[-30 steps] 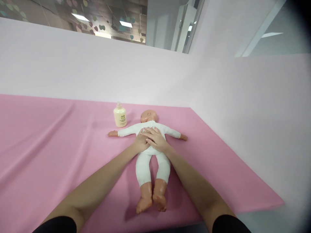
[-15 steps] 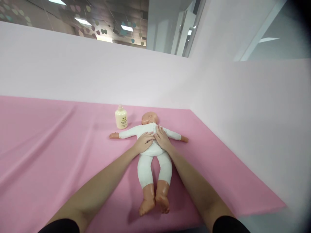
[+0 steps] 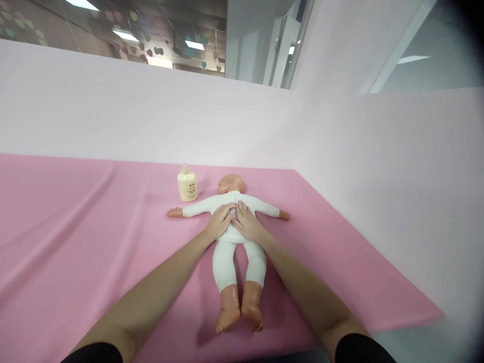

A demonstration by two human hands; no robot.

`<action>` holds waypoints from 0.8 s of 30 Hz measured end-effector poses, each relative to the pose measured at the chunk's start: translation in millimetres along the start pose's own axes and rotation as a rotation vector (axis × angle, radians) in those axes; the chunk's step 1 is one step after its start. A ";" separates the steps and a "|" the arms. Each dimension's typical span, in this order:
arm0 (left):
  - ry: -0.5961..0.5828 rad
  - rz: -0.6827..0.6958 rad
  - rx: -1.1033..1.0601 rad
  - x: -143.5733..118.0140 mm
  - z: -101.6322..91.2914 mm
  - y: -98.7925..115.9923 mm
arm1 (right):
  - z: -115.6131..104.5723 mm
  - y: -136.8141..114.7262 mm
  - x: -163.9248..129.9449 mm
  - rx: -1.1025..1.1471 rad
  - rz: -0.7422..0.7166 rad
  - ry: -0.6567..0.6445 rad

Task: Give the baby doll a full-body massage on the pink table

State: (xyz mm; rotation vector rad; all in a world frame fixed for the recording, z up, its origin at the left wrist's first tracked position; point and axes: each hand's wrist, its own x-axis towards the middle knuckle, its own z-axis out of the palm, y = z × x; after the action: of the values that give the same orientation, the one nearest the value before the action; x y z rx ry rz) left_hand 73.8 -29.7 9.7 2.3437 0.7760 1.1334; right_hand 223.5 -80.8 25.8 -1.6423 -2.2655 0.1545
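A baby doll [image 3: 234, 262] in a white suit lies on its back on the pink cloth [image 3: 75, 242], arms spread, bare feet toward me. My left hand [image 3: 219, 222] lies flat on the left side of the doll's belly, fingers apart. Flat on the right side lies my right hand [image 3: 245, 222], its fingers pointing toward the doll's chest. The two hands sit side by side, fingertips almost touching. Neither hand holds anything.
A cream-coloured bottle [image 3: 187, 184] stands upright just beyond the doll's outstretched arm, left of its head. Pale pink walls [image 3: 378, 176] close off the back and the right side. The cloth's front edge runs near the doll's feet.
My right hand slid up toward the doll's chest, then back down beside the left. The hands, overlapped a second ago, now lie side by side.
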 end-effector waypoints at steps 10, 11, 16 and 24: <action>-0.119 -0.122 0.163 2.0 -0.5 -3.1 | -14.5 6.8 1.0 0.479 -0.280 -0.090; -0.117 -0.139 0.169 2.0 -0.1 -4.7 | -15.3 7.1 1.3 0.543 -0.262 -0.110; -0.014 -0.235 0.187 1.8 6.2 -19.8 | -16.0 7.9 3.4 0.816 -0.137 -0.165; -0.040 -0.295 0.311 2.4 4.5 -9.6 | -9.6 9.8 3.2 0.945 0.005 -0.039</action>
State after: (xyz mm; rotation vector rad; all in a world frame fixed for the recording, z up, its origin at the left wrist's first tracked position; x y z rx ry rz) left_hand 75.8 -21.5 2.8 2.3778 1.3131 0.8880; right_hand 234.6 -75.6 32.7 -1.1098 -1.7383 1.0694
